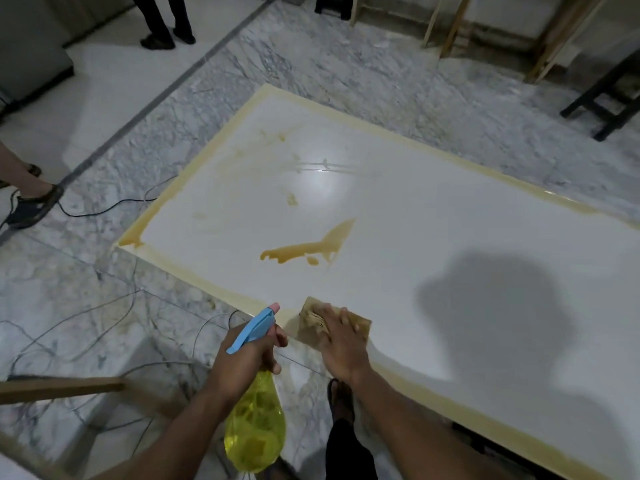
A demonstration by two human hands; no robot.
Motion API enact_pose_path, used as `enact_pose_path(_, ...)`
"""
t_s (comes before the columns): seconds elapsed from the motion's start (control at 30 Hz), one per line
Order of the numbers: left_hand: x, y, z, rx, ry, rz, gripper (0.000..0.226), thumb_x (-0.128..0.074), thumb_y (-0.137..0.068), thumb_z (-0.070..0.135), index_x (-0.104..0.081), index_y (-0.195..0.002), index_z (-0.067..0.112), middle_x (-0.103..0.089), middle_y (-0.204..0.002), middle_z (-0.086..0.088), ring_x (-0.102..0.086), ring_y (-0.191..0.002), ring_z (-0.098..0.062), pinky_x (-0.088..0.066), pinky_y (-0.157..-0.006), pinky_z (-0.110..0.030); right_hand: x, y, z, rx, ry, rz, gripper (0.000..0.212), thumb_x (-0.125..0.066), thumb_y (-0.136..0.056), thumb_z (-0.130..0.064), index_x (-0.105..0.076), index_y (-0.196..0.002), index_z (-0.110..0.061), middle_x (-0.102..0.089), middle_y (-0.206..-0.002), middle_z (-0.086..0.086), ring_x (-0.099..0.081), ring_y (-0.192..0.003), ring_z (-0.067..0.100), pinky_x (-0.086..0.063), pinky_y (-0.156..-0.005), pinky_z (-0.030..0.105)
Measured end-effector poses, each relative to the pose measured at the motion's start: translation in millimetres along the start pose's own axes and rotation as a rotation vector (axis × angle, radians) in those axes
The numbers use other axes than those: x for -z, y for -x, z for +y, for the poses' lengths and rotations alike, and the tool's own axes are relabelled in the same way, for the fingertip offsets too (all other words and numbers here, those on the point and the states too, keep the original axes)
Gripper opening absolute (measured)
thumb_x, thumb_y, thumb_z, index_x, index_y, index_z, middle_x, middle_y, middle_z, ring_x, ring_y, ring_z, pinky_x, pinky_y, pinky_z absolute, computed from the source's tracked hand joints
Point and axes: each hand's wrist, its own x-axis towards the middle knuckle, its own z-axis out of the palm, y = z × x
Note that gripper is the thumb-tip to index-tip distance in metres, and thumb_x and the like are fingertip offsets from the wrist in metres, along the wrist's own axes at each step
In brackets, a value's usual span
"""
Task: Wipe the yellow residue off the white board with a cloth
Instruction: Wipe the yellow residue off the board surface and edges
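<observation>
A large white board (433,244) lies flat, its edges stained yellow. A streak of yellow residue (311,249) sits near the board's middle, with fainter smears (291,199) farther away. My right hand (343,344) presses flat on a brownish, stained cloth (311,323) at the board's near edge. My left hand (247,362) grips a yellow spray bottle (254,431) with a blue trigger head (254,329), held just off the board's edge, nozzle pointing toward the board.
Marble floor (311,57) surrounds the board. Cables (104,209) trail on the floor at left. Other people's feet (31,206) stand at left and legs (162,26) at far left back. A dark stool (606,105) stands at right; wooden frames (450,26) lean at the back.
</observation>
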Motion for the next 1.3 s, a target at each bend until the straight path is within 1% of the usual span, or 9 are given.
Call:
enact_pose_path(0.13, -3.8, -19.3, 18.1, -0.023, -0.028, -0.046, 0.05, -0.046, -0.095, -0.009, -0.062, -0.132, 0.021, -0.071, -0.091, -0.023, -0.056, -0.052, -0.032, -0.053, -0.058, -0.037, 54.6, -20.8, 3.0, -0.011, -0.372, 0.076, 0.042, -0.048, -0.105, -0.025, -0.049, -0.143, -0.043, -0.058, -0.14, -0.014, -0.063, -0.117, 0.022, -0.054, -0.096, 0.04)
enact_pose_path(0.2, -6.2, -37.3, 29.7, -0.031, -0.071, -0.031, 0.046, -0.046, -0.093, -0.009, -0.063, -0.133, 0.006, -0.071, -0.098, -0.022, -0.056, -0.052, -0.031, -0.054, -0.057, -0.034, 88.7, -42.1, 6.9, -0.045, -0.525, 0.093, 0.04, -0.051, -0.104, -0.026, -0.053, -0.14, -0.042, -0.057, -0.142, -0.015, -0.068, -0.101, 0.03, -0.057, -0.071, 0.033)
enact_pose_path(0.3, -14.5, -67.7, 54.6, -0.062, -0.11, 0.007, 0.047, -0.046, -0.09, -0.01, -0.062, -0.133, 0.002, -0.072, -0.094, -0.019, -0.058, -0.053, -0.029, -0.055, -0.061, -0.035, 141.6, -90.6, 9.9, -0.187, -0.742, 0.173, 0.038, -0.042, -0.106, -0.038, -0.054, -0.141, -0.028, -0.065, -0.132, 0.002, -0.066, -0.109, 0.025, -0.06, -0.087, 0.042)
enact_pose_path(0.47, -32.9, -126.7, 107.7, -0.106, -0.1, 0.039, 0.045, -0.047, -0.086, -0.011, -0.065, -0.126, -0.001, -0.075, -0.093, -0.005, -0.061, -0.054, -0.028, -0.056, -0.06, -0.034, 228.9, -179.5, 11.3, -0.19, -0.618, 0.266, 0.038, -0.042, -0.106, -0.04, -0.053, -0.138, -0.024, -0.055, -0.11, 0.002, -0.058, -0.084, 0.024, -0.044, -0.038, 0.017)
enact_pose_path(0.6, -50.3, -172.3, 145.6, -0.139, -0.111, 0.035, 0.038, -0.047, -0.089, -0.009, -0.063, -0.123, -0.007, -0.074, -0.095, -0.004, -0.06, -0.056, -0.028, -0.055, -0.055, -0.026, 285.7, -256.7, 22.7, -0.157, -0.38, 0.361, 0.038, -0.041, -0.105, -0.039, -0.055, -0.134, -0.017, -0.063, -0.112, 0.013, -0.068, -0.089, 0.036, -0.06, -0.077, 0.045)
enact_pose_path(0.73, -64.6, -219.4, 169.2, -0.181, -0.105, 0.031, 0.043, -0.046, -0.09, -0.008, -0.065, -0.128, 0.003, -0.074, -0.091, -0.009, -0.059, -0.059, -0.032, -0.057, -0.059, -0.03, 326.2, -324.7, 25.6, -0.13, -0.141, 0.41, 0.033, -0.036, -0.106, -0.025, -0.053, -0.133, -0.017, -0.066, -0.111, 0.018, -0.069, -0.09, 0.043, -0.06, -0.076, 0.053)
enact_pose_path(1.0, -63.4, -311.4, 163.6, -0.119, -0.136, -0.012, 0.056, -0.061, -0.084, -0.009, -0.063, -0.131, 0.022, -0.073, -0.068, 0.002, -0.069, -0.058, -0.021, -0.057, -0.07, -0.049, 290.5, -411.2, 43.6, -0.16, 0.094, 0.266, 0.056, -0.032, -0.105, -0.04, -0.026, -0.158, -0.027, -0.024, -0.167, 0.011, -0.021, -0.154, 0.037, -0.021, -0.122, 0.057)
enact_pose_path(1.1, -54.9, -303.9, 160.8, -0.133, -0.08, 0.039, 0.06, -0.057, -0.08, -0.012, -0.06, -0.134, 0.013, -0.073, -0.075, -0.006, -0.067, -0.063, -0.028, -0.058, -0.06, -0.041, 250.9, -393.8, 40.6, -0.106, 0.251, 0.256, 0.055, -0.029, -0.106, -0.037, -0.016, -0.16, -0.036, 0.002, -0.172, -0.005, 0.007, -0.158, 0.029, 0.004, -0.124, 0.056)
enact_pose_path(1.3, -44.1, -242.7, 159.7, -0.15, -0.095, 0.048, 0.051, -0.045, -0.09, -0.01, -0.064, -0.13, 0.016, -0.073, -0.091, -0.016, -0.06, -0.056, -0.027, -0.056, -0.06, -0.031, 185.5, -326.5, 22.9, 0.011, 0.34, 0.234, 0.057, -0.025, -0.107, -0.04, -0.009, -0.162, -0.037, 0.007, -0.171, -0.008, 0.012, -0.158, 0.027, 0.006, -0.124, 0.053)
